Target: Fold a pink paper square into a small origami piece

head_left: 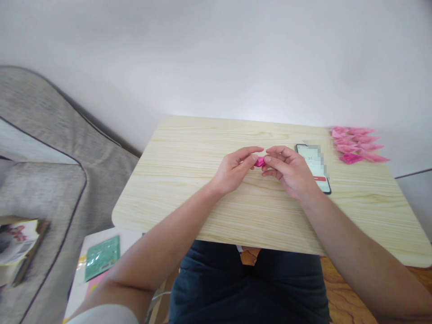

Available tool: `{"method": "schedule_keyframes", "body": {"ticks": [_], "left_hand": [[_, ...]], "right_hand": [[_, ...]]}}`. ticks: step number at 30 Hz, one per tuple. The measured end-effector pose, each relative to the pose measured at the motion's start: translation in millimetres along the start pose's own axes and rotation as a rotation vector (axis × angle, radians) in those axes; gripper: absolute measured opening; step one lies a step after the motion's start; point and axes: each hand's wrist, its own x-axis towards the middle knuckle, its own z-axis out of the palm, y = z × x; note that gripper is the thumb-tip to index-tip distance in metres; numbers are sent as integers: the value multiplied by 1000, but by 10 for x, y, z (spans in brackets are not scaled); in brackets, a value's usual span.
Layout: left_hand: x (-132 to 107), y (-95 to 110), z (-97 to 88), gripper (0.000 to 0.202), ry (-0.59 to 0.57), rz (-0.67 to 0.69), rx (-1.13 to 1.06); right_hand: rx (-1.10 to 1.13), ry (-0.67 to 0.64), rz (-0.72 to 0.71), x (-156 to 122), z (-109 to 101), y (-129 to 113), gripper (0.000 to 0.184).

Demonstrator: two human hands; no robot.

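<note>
A small folded pink paper piece (pixel 259 162) sits between both my hands over the middle of a light wooden table (pixel 189 189). My left hand (pixel 234 170) pinches its left side with thumb and fingers curled. From the right, my right hand (pixel 286 171) pinches the other side in the same way. Most of the paper is hidden by my fingers.
A phone (pixel 315 166) with a lit screen lies just right of my right hand. Several folded pink paper pieces (pixel 356 144) lie in rows at the table's far right corner. A grey sofa (pixel 43 148) stands to the left, with a book (pixel 18 245) and a green packet (pixel 101 256) lower left.
</note>
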Motion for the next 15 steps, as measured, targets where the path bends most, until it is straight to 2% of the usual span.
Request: {"method": "schedule_keyframes", "body": {"ticks": [3,8,15], "left_hand": [[-10,-9,10,39,-6,9,15],[-13,-20,39,22,65,65,150],[-33,-9,3,22,-12,96,189]], "right_hand": [[63,33,37,14,-10,-6,30],[82,28,62,10,-6,-17,31],[72,29,48,-2,-3,-22,35]]}}
